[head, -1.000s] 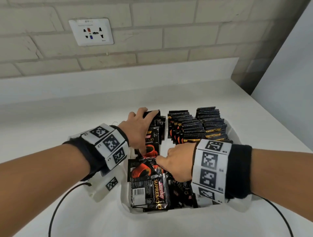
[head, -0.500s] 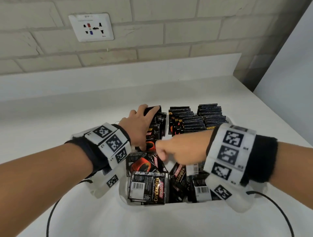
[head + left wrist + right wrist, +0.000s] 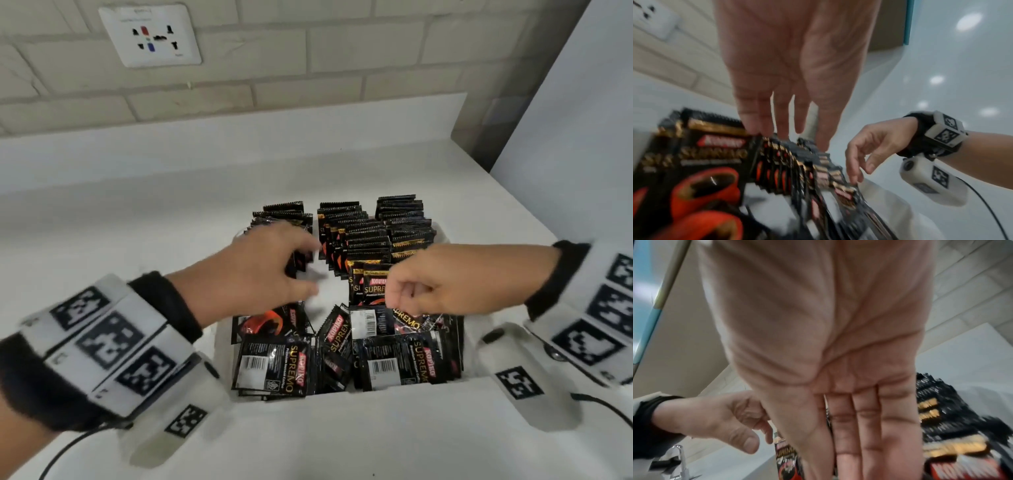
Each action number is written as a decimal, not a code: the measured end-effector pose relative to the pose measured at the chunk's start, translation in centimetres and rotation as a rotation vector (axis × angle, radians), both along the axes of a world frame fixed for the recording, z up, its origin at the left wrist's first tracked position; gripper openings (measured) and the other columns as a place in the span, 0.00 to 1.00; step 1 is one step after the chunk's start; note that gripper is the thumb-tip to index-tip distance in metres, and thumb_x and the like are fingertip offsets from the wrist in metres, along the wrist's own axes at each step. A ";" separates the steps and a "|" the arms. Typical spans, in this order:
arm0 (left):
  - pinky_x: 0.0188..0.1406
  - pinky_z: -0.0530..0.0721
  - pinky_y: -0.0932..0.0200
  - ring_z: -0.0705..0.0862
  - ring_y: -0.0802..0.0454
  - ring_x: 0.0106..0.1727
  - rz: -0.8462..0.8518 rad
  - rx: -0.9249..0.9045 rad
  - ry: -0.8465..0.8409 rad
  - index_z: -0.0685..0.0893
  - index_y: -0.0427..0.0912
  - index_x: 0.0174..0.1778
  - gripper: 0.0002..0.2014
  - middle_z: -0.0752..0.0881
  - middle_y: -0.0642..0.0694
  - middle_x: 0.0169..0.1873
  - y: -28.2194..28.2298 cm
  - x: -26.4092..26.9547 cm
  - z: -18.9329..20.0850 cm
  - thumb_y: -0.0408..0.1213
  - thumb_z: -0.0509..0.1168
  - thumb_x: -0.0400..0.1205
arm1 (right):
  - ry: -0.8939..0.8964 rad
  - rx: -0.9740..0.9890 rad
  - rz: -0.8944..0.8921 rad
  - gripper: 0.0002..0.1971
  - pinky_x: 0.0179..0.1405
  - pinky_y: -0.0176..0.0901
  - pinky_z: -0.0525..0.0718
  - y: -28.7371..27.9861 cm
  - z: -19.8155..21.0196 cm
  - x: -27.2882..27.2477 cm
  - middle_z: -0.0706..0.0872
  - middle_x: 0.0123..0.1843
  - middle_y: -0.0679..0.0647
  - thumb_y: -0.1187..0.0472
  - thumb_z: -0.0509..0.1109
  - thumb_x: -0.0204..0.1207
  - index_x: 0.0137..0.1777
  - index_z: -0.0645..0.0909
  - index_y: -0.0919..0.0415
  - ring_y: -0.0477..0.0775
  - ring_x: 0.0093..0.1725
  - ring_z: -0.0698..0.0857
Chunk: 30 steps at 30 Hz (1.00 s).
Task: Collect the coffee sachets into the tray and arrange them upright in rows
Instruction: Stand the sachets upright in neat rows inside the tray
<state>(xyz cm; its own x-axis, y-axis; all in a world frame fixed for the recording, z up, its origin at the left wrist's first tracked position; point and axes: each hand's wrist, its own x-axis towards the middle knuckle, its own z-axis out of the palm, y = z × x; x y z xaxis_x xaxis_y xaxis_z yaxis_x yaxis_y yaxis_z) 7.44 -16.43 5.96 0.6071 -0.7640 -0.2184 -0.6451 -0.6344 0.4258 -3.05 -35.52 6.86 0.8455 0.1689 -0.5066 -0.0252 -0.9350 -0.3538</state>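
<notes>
Both hands [image 3: 260, 270] lifted off black Supremo sachets [image 3: 274, 366], fingers loose, grasping nothing, white tray [image 3: 342, 399]

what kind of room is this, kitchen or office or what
Probably a kitchen or pantry corner: a white counter against a painted brick wall, a wall socket above it, and a tap nearby.

Black coffee sachets [image 3: 370, 240] stand in three rows in the white tray [image 3: 376, 389], others lying flat.

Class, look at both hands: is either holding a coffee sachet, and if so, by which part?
Neither. The left hand touches the tops of the upright sachets with straight fingers; the right hand hangs loosely curled, empty.
</notes>
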 end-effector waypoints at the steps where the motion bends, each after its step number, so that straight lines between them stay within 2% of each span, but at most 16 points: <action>1: 0.72 0.70 0.55 0.74 0.58 0.66 -0.031 0.058 0.049 0.71 0.57 0.72 0.27 0.75 0.58 0.67 -0.3 -0.7 -0.4 0.51 0.69 0.76 | 0.012 -0.012 0.007 0.09 0.43 0.24 0.75 -0.1 -0.5 -0.5 0.84 0.54 0.43 0.60 0.62 0.81 0.57 0.77 0.45 0.36 0.46 0.80; 2: 0.72 0.71 0.54 0.76 0.59 0.65 -0.058 0.115 0.091 0.69 0.57 0.73 0.28 0.76 0.59 0.67 -0.9 -1.4 -0.9 0.53 0.67 0.77 | 0.012 -0.029 0.014 0.11 0.42 0.22 0.74 -0.2 -0.9 -0.9 0.83 0.56 0.43 0.59 0.63 0.81 0.61 0.77 0.47 0.35 0.46 0.79; 5: 0.64 0.75 0.60 0.77 0.54 0.65 -0.096 0.224 0.178 0.60 0.52 0.79 0.36 0.74 0.52 0.72 -2.7 -2.6 -2.8 0.55 0.66 0.78 | 0.003 -0.040 0.001 0.15 0.37 0.19 0.72 -0.5 -1.9 -2.3 0.79 0.60 0.40 0.58 0.64 0.80 0.65 0.75 0.47 0.27 0.40 0.72; 6: 0.63 0.75 0.60 0.77 0.52 0.66 -0.095 0.247 0.188 0.57 0.50 0.80 0.38 0.73 0.50 0.73 -3.2 -2.9 -3.3 0.55 0.66 0.78 | 0.008 -0.035 0.001 0.15 0.37 0.20 0.72 -0.5 -2.2 -2.7 0.79 0.58 0.38 0.58 0.64 0.80 0.66 0.74 0.47 0.27 0.39 0.73; 8: 0.64 0.76 0.58 0.77 0.50 0.67 -0.080 0.272 0.205 0.54 0.48 0.81 0.41 0.73 0.46 0.74 -4.0 -3.3 -3.8 0.56 0.67 0.77 | 0.012 -0.030 0.005 0.14 0.38 0.22 0.73 -0.5 -2.9 -3.6 0.76 0.47 0.33 0.58 0.63 0.81 0.66 0.74 0.47 0.30 0.39 0.75; 10: 0.64 0.77 0.57 0.78 0.49 0.65 -0.050 0.273 0.228 0.55 0.47 0.80 0.41 0.73 0.45 0.73 -4.6 -3.7 -3.9 0.55 0.69 0.76 | -0.025 -0.026 0.016 0.14 0.40 0.18 0.70 -0.5 -3.5 -4.2 0.70 0.41 0.32 0.59 0.62 0.81 0.65 0.74 0.48 0.27 0.38 0.72; 12: 0.55 0.79 0.58 0.80 0.50 0.57 -0.013 0.256 0.241 0.60 0.46 0.76 0.38 0.78 0.46 0.65 -4.9 -3.9 -4.0 0.54 0.71 0.74 | -0.060 0.007 0.003 0.14 0.41 0.19 0.69 -0.6 -3.7 -4.6 0.71 0.46 0.34 0.59 0.62 0.81 0.65 0.75 0.48 0.29 0.40 0.72; 14: 0.40 0.78 0.62 0.79 0.55 0.44 0.009 0.231 0.250 0.63 0.46 0.70 0.34 0.80 0.51 0.48 -5.0 -4.1 -4.0 0.52 0.73 0.73 | -0.078 0.049 -0.026 0.14 0.45 0.24 0.72 -0.6 -3.8 -4.7 0.75 0.53 0.40 0.60 0.63 0.80 0.64 0.75 0.47 0.35 0.46 0.75; 15: 0.33 0.75 0.64 0.77 0.58 0.38 0.014 0.209 0.260 0.64 0.46 0.67 0.33 0.78 0.52 0.41 -5.0 -4.2 -4.1 0.50 0.74 0.73 | -0.084 0.061 -0.038 0.14 0.49 0.28 0.74 -0.5 -3.8 -4.7 0.76 0.54 0.41 0.61 0.63 0.80 0.64 0.75 0.47 0.39 0.50 0.77; 17: 0.27 0.73 0.67 0.76 0.60 0.33 0.021 0.175 0.301 0.64 0.47 0.65 0.31 0.77 0.53 0.37 -4.9 -4.5 -4.0 0.47 0.74 0.73 | -0.103 0.075 -0.066 0.15 0.56 0.37 0.75 -0.4 -3.8 -4.7 0.77 0.52 0.42 0.61 0.64 0.79 0.64 0.75 0.44 0.46 0.55 0.79; 19: 0.25 0.74 0.68 0.77 0.60 0.31 0.010 0.159 0.323 0.65 0.49 0.63 0.29 0.77 0.53 0.36 -4.9 -4.9 -4.0 0.45 0.75 0.73 | -0.137 0.105 -0.088 0.16 0.55 0.38 0.77 -0.4 -4.0 -4.8 0.75 0.48 0.40 0.60 0.66 0.78 0.63 0.75 0.42 0.43 0.54 0.79; 21: 0.24 0.74 0.68 0.78 0.59 0.29 -0.031 0.163 0.299 0.68 0.49 0.62 0.27 0.78 0.53 0.36 -4.9 -5.3 -4.1 0.44 0.75 0.73 | -0.161 0.155 -0.089 0.17 0.52 0.25 0.73 -0.4 -4.3 -4.7 0.73 0.44 0.32 0.62 0.66 0.78 0.61 0.76 0.41 0.33 0.50 0.75; 23: 0.27 0.77 0.66 0.81 0.56 0.31 -0.064 0.175 0.263 0.71 0.49 0.63 0.25 0.79 0.53 0.36 -4.9 -5.5 -4.0 0.44 0.74 0.74 | -0.184 0.242 -0.110 0.17 0.51 0.19 0.71 -0.5 -4.5 -4.7 0.77 0.44 0.28 0.64 0.68 0.76 0.55 0.77 0.38 0.27 0.49 0.76; 25: 0.32 0.82 0.61 0.85 0.52 0.36 -0.067 0.172 0.259 0.74 0.48 0.63 0.23 0.82 0.51 0.40 -4.9 -5.5 -4.0 0.42 0.74 0.74 | -0.210 0.360 -0.180 0.19 0.49 0.21 0.75 -1.0 -4.5 -4.7 0.84 0.47 0.33 0.66 0.70 0.75 0.48 0.76 0.35 0.29 0.49 0.80; 27: 0.33 0.82 0.60 0.85 0.51 0.38 -0.070 0.166 0.259 0.76 0.49 0.60 0.20 0.84 0.49 0.43 -4.6 -5.3 -3.9 0.41 0.74 0.74 | -0.257 0.462 -0.261 0.17 0.44 0.24 0.77 -1.7 -4.2 -4.6 0.87 0.47 0.40 0.67 0.70 0.74 0.48 0.79 0.40 0.34 0.47 0.83; 30: 0.34 0.81 0.62 0.84 0.54 0.36 -0.071 0.130 0.257 0.75 0.57 0.45 0.14 0.86 0.51 0.43 -4.0 -5.1 -3.5 0.41 0.75 0.73 | -0.351 0.558 -0.337 0.13 0.44 0.28 0.80 -3.2 -3.7 -4.7 0.88 0.47 0.41 0.66 0.70 0.74 0.49 0.82 0.45 0.38 0.45 0.85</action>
